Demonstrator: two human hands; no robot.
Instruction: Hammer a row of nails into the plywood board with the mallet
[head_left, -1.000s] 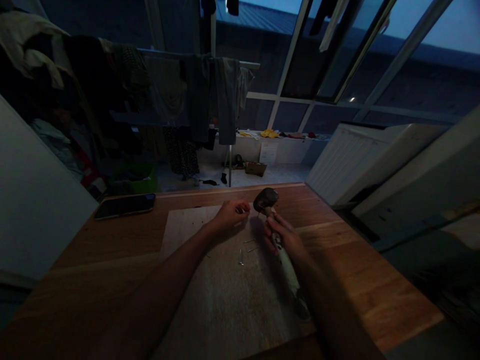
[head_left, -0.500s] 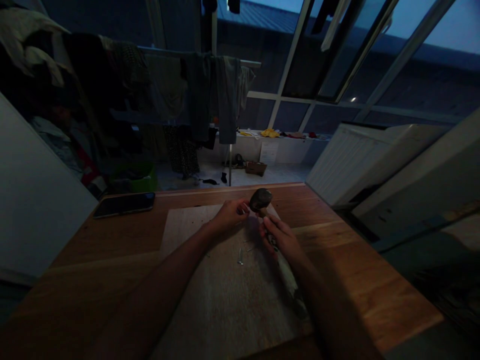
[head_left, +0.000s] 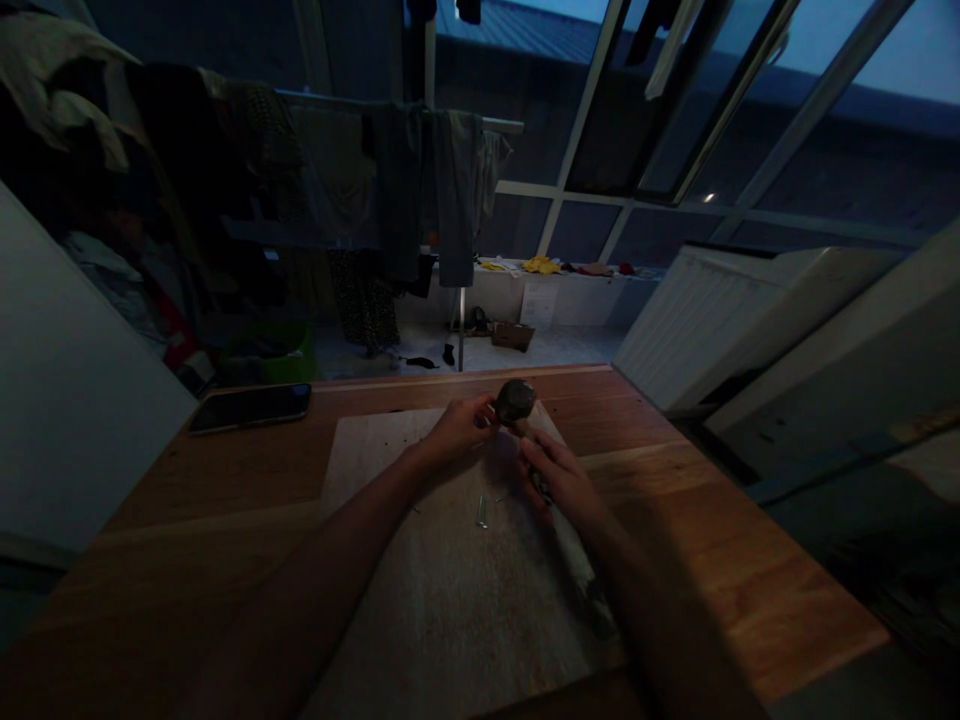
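My right hand [head_left: 559,475] is wrapped round the handle of a hammer [head_left: 516,402], whose dark head hangs over the far right part of a pale wooden board [head_left: 450,620]. The rest of the handle runs back under my right forearm. Right beside the hammer head, my left hand [head_left: 463,425] has its fingers pinched together near the board. What they hold, if anything, is hidden behind the head and too dark to make out. Several nails [head_left: 481,512] lie loose on the board, nearer to me than both hands.
The board lies on a brown wooden table [head_left: 675,500]. A black phone [head_left: 251,408] rests at the table's far left. Beyond the far edge stand a drying rack with hanging clothes [head_left: 397,190] and a green basin [head_left: 274,350]. A white appliance [head_left: 720,310] stands at the right.
The hammer head has tipped slightly left and down, closer to my left fingers. My left hand has stayed in nearly the same place.
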